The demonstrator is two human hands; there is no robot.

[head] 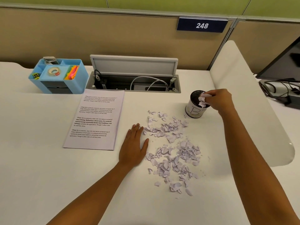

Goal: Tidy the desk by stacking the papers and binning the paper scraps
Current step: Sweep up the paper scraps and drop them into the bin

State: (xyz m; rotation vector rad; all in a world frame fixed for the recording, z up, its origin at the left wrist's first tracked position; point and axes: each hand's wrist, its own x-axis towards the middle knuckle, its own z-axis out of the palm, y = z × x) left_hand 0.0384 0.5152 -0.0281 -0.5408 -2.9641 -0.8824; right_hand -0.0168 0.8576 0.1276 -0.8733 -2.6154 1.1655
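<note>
Your left hand [134, 143] lies flat on the white worktop [48, 168], fingers straight and spread slightly, its fingertips touching the left edge of the loose paper scraps [172, 150]. Left of that hand sits the stack of printed papers [95, 119], squared up and lying flat, just in front of a blue desk organiser [58, 75] that holds a tape roll and coloured sticky notes. Behind the papers an open cable hatch [134, 75] shows white and black leads. The scraps spread in a ragged patch from beside your left hand toward the near edge, well short of the small bin [195, 108], a white-sided can with a dark rim. Your right hand [219, 99] hovers over the bin's mouth, fingers curled and pinching a crumpled clump of scraps [203, 99] just above the rim.
</note>
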